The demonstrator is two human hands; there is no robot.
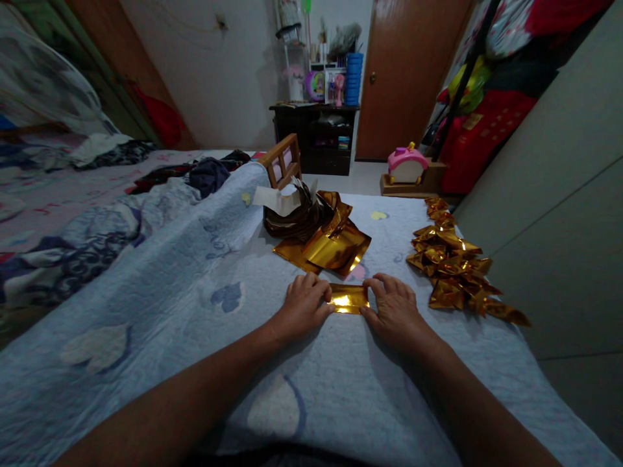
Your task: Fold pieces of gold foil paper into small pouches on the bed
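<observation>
A shiny gold foil paper (349, 298), folded into a narrow strip, lies on the blue bedspread between my two hands. My left hand (306, 301) grips its left end, thumb at the near edge and fingers curled at the far edge. At the right end, my right hand (392, 305) pinches it the same way. Just beyond are loose gold foil sheets (338, 246), beside a dark brown stack of paper (296, 217) with a pale strip around it. Folded gold foil pieces (450, 266) are heaped to the right.
The heart-patterned bedspread (195, 350) covers the surface under my hands. Rumpled clothes (209, 176) lie to the left. A wooden rail (283, 161) stands at the far edge, with a dark cabinet (314, 139) and a pink toy (407, 165) beyond. Pale panels (559, 194) rise along the right.
</observation>
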